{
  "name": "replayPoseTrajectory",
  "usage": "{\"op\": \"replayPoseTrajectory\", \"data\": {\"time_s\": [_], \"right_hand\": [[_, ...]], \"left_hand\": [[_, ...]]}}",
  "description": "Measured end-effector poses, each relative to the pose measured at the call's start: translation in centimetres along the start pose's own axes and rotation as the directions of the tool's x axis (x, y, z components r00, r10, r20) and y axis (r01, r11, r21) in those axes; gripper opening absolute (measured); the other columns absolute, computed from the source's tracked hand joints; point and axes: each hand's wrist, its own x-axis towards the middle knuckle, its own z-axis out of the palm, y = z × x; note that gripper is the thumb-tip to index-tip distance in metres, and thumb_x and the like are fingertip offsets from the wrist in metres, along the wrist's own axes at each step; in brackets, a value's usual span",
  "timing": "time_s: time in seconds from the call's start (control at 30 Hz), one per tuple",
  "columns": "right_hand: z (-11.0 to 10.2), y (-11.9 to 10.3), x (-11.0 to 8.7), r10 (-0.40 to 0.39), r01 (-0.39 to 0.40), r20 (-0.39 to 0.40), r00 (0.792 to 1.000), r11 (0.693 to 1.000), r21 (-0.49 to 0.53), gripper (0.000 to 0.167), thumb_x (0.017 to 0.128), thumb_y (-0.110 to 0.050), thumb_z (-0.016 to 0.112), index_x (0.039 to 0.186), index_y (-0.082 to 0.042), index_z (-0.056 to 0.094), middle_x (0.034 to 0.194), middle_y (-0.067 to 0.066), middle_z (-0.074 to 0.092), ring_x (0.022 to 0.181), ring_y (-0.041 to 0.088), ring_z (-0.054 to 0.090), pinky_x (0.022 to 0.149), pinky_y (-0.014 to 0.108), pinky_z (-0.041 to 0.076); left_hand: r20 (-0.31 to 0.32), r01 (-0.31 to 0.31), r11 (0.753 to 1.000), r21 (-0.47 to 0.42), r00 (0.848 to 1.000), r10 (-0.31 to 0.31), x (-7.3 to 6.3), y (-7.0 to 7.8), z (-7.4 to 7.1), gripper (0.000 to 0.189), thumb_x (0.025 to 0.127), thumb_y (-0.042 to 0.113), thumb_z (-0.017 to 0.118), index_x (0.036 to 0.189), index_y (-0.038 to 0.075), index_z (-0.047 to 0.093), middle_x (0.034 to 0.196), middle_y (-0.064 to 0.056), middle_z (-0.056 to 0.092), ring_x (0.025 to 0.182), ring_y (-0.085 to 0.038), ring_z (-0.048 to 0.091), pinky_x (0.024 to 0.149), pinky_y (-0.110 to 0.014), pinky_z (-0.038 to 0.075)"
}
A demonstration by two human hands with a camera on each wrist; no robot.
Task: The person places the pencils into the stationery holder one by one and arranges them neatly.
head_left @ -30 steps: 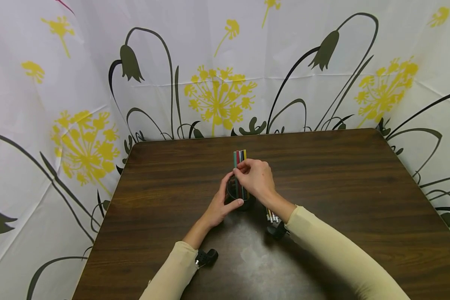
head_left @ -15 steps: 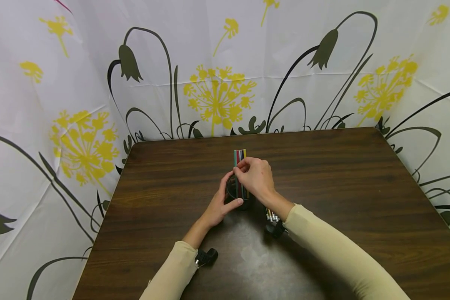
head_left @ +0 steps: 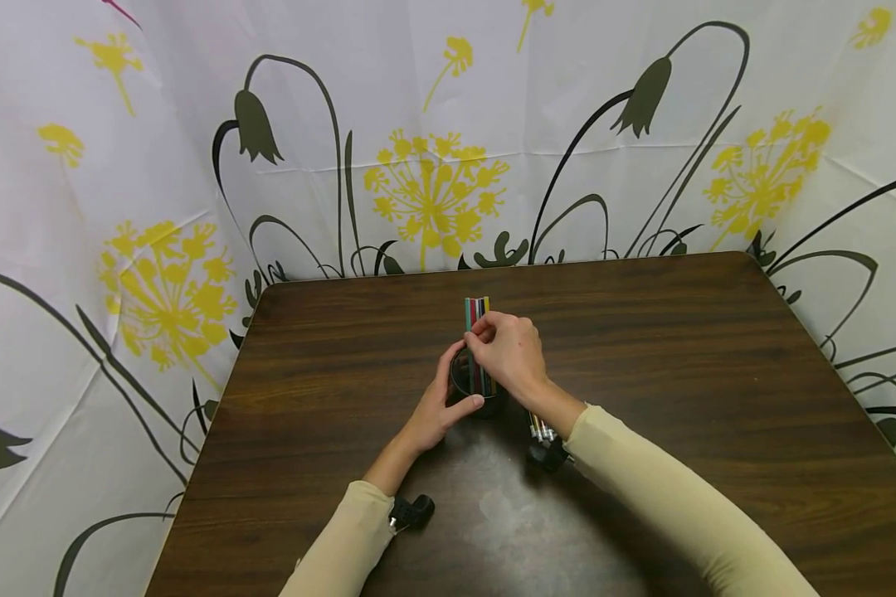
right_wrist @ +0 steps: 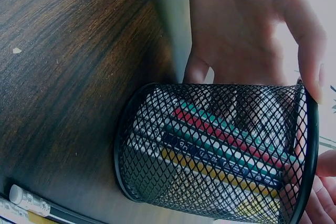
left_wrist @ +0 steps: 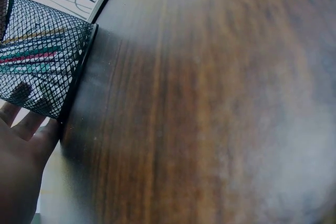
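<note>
- Head view: left hand (head_left: 431, 412) grips black mesh pencil cup (right_wrist: 149, 177).
- Right hand (head_left: 511, 352) pinches multicoloured pencils (head_left: 477, 310) standing inside.
- Eraser-tipped pencils (head_left: 542, 429) lie on bench (head_left: 642, 348) nearby.

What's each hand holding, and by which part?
Left hand: the mesh cup, by its side and rim. Right hand: the pencils, pinched near their tops.

My left hand (head_left: 433, 406) walls off the mesh cup (right_wrist: 215, 153) on its left; my right hand (head_left: 509, 352) and the bunched pencils (head_left: 477, 308) crowd its mouth. Loose pencils (head_left: 542, 429) lie near right. I could pass over bare worktop (head_left: 321, 390) far left or far right.
</note>
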Motion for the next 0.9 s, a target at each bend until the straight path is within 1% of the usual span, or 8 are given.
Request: {"op": "replayPoseTrajectory", "data": {"time_s": [0.13,0.33,0.43,0.53,0.67,0.77,0.83,0.9], "right_hand": [[-0.1,0.1,-0.1,-0.004,0.004,0.008,1.0,1.0,0.003,0.01,0.084,-0.02,0.076,0.078,-0.014,0.072,0.068,-0.007,0.067,0.058,0.007,0.06,0.052,0.028,0.048],[-0.8,0.2,-0.3,-0.038,0.036,0.045,0.998,0.999,0.039,0.009,0.085,-0.018,0.076,0.079,-0.012,0.072,0.069,-0.005,0.067,0.059,0.005,0.06,0.054,0.026,0.05],[-1.7,0.4,-0.2,-0.062,0.06,0.038,0.997,0.996,0.072,0.008,0.085,-0.017,0.075,0.08,-0.011,0.071,0.068,-0.005,0.067,0.057,0.005,0.06,0.052,0.026,0.049],[-2.9,0.9,0.1,-0.048,0.045,0.018,0.999,0.99,0.133,0.008,0.087,-0.015,0.074,0.081,-0.011,0.071,0.065,-0.005,0.066,0.053,0.006,0.06,0.049,0.026,0.05],[-4.4,2.5,0.6,0.023,-0.027,0.026,0.999,0.982,0.188,0.01,0.088,-0.017,0.073,0.082,-0.01,0.07,0.062,-0.002,0.065,0.049,0.011,0.062,0.045,0.028,0.049],[-5.1,4.4,0.8,0.102,-0.113,0.087,0.991,0.985,0.134,0.012,0.089,-0.02,0.073,0.084,-0.01,0.07,0.065,-0.001,0.066,0.052,0.015,0.064,0.047,0.03,0.047],[-5.4,5.9,0.7,0.163,-0.174,0.152,0.975,0.983,0.065,0.012,0.088,-0.021,0.073,0.086,-0.01,0.071,0.068,-0.001,0.067,0.055,0.016,0.063,0.05,0.029,0.047],[-5.5,7.3,0.4,0.224,-0.232,0.227,0.948,0.973,0.007,0.013,0.089,-0.022,0.072,0.088,-0.009,0.071,0.071,0.0,0.067,0.057,0.016,0.063,0.052,0.03,0.047]], "left_hand": [[0.01,0.004,1.0,-0.008,1.0,-0.004,0.0,0.5,0.0,0.08,0.094,0.015,0.063,0.155,0.029,0.013,0.151,-0.011,0.035,0.132,-0.032,0.04,0.11,-0.059,0.026],[0.029,-0.004,1.0,-0.029,1.0,0.005,-0.2,2.8,-0.2,0.079,0.094,0.01,0.062,0.155,0.012,0.013,0.149,-0.021,0.035,0.131,-0.04,0.039,0.108,-0.063,0.025],[0.019,-0.007,1.0,-0.028,1.0,0.008,-0.1,2.0,-0.1,0.08,0.094,0.009,0.062,0.156,0.015,0.012,0.15,-0.018,0.035,0.132,-0.037,0.04,0.108,-0.061,0.026],[0.001,-0.01,1.0,-0.027,1.0,0.01,0.1,0.6,0.0,0.081,0.094,0.009,0.062,0.157,0.02,0.012,0.151,-0.012,0.035,0.133,-0.031,0.04,0.109,-0.058,0.028],[-0.019,-0.021,1.0,-0.012,1.0,0.021,0.2,0.0,0.1,0.082,0.093,0.014,0.064,0.157,0.021,0.013,0.151,-0.008,0.034,0.133,-0.027,0.04,0.108,-0.057,0.03],[-0.023,-0.021,1.0,-0.007,1.0,0.02,0.2,-0.1,0.1,0.082,0.092,0.019,0.065,0.157,0.02,0.014,0.151,-0.007,0.034,0.132,-0.027,0.04,0.107,-0.058,0.031],[-0.023,-0.013,1.0,0.0,1.0,0.013,0.2,-0.1,0.1,0.083,0.092,0.021,0.065,0.157,0.021,0.014,0.151,-0.007,0.033,0.132,-0.027,0.04,0.107,-0.058,0.031],[-0.022,-0.005,1.0,0.003,1.0,0.005,0.1,0.0,0.1,0.083,0.092,0.023,0.066,0.157,0.023,0.014,0.152,-0.006,0.032,0.132,-0.026,0.04,0.108,-0.057,0.031]]}}
